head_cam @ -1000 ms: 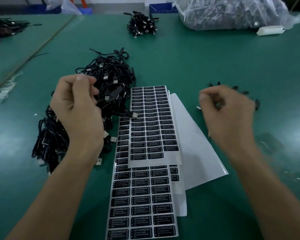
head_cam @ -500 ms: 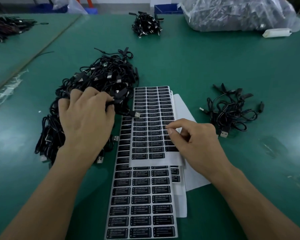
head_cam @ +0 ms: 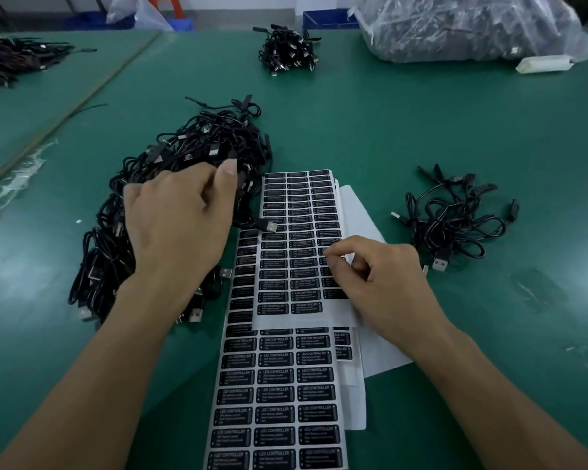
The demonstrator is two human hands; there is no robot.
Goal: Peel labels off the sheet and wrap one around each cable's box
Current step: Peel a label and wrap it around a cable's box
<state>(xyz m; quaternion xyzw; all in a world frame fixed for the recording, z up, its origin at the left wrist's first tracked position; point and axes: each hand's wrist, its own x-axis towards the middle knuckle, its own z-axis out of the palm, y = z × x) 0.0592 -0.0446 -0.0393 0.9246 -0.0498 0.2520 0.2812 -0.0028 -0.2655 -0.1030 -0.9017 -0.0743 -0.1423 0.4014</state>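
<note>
Head view, looking straight down on a matte green surface (head_cam: pixel 404 130). Right hand (head_cam: pixel 384 286) low over the top label sheet (head_cam: pixel 296 212), thumb and forefinger fingers (head_cam: pixel 345 244) pressed together, pinching a label (head_cam: pixel 326 252) in the sheet's right-hand column. Too small to tell how far lifted. Left hand (head_cam: pixel 180 228) on the big cable pile (head_cam: pixel 197 144), thumb out, other fingers curled down behind the knuckles. Cannot tell whether clamped on a cable or only sorting through.

Handling, as a judgement: label thin, almost weightless, floppy, tacky underneath. Best taken by one corner or short edge between nail and pad, then drawn off slowly at a shallow angle. Likely to curl and stick to itself or to skin if gripped across the middle. Backing slick, apt to rise with the label unless held down.

Labels small, black, round-cornered rectangles with white print, three columns on glossy white backing. Second sheet (head_cam: pixel 275 395) partly beneath the first, nearer the body than the fingers. Plain white paper (head_cam: pixel 360 212) under and just beyond the right fingers. Cables thin, black, rubbery, springy, looped, ending in flat metal USB plugs. Boxes small, dark, probably rigid plastic, hard to pick out in the tangle. Smaller cable cluster (head_cam: pixel 455 222) right of the right fingers, apart from the sheets.
</note>
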